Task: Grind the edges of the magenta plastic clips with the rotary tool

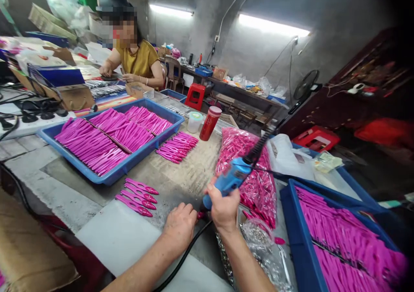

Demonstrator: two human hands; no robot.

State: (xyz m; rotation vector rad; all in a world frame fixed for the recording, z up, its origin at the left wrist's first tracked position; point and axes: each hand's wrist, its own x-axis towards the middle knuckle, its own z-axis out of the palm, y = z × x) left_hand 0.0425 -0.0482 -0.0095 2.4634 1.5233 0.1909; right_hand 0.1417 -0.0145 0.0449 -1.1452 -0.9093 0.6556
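Note:
My right hand is wrapped round a blue electric screwdriver, which is tilted over the table. Beside it, my left hand has its fingers curled down on a pink piece, mostly hidden, at the tool's lower end. Several pink tools with glossy dark-pink tips lie in a row left of my hands. Farther back lies a larger group of them. A clear bag of dark-pink parts stands behind and right of the screwdriver. Small metal parts fill a plastic bag right of my right wrist.
A blue tray of pink pieces stands at the left, another blue bin at the right. A red bottle and a white tub stand behind. A black cable crosses below my hands. Across the table sits a person.

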